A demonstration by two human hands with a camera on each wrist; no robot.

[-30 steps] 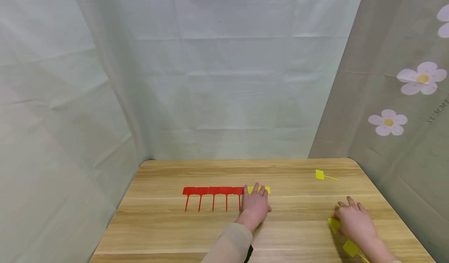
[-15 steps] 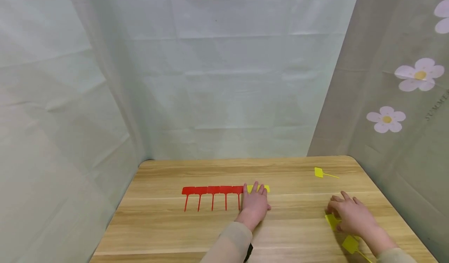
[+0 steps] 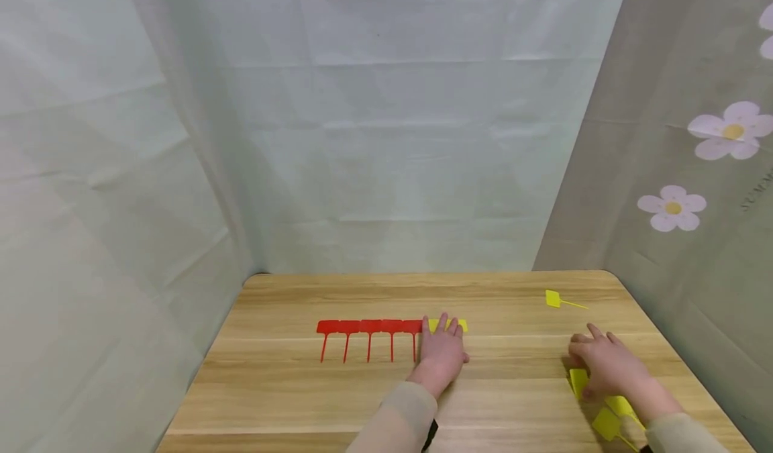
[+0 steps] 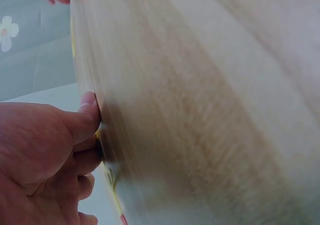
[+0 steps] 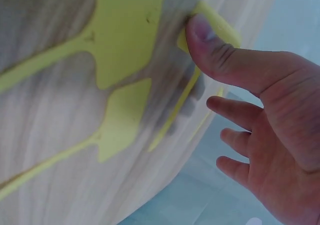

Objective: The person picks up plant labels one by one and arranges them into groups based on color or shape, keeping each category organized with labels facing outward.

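My left hand (image 3: 443,354) lies with fingers spread on yellow tags (image 3: 462,325) at the right end of a row of red tags (image 3: 370,326), whose thin stems point toward me. In the left wrist view the thumb (image 4: 89,110) touches the tabletop. At the right, my right hand (image 3: 610,367) pinches a flat yellow tag (image 5: 225,27) with a thin stem; the thumb (image 5: 215,50) covers part of it and the index finger is hidden. Its other fingers (image 5: 237,112) are loosely extended. Two more yellow tags (image 5: 127,30) lie beneath that hand.
Another yellow tag (image 3: 552,298) lies near the back right of the wooden table (image 3: 290,399). Pale cloth (image 3: 386,137) hangs behind and at both sides, with printed flowers (image 3: 672,208) on the right.
My right hand has shifted slightly away from me and opened a little, uncovering another yellow tag beneath the wrist. The left hand stays in place on the row.
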